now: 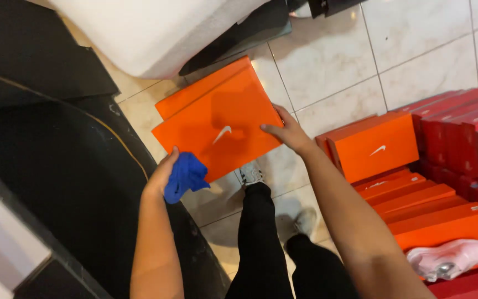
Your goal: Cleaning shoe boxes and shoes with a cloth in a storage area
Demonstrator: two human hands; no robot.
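Orange box (217, 124) held tilted above the tiled floor (327, 61), its long axis running from the left hand (161, 174) up to the right. Left hand grips a blue cloth (185, 176) against the box's lower corner; right hand (286, 133), fingers spread flat, steadies the right edge. More boxes (416, 194) stack at right

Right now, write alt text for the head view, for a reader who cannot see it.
Seen from above, a person holds an orange shoe box, the right hand on its edge and the left hand gripping a blue cloth at its lower corner. On the tiled floor to the right are stacked orange boxes, red boxes and a pink shoe.
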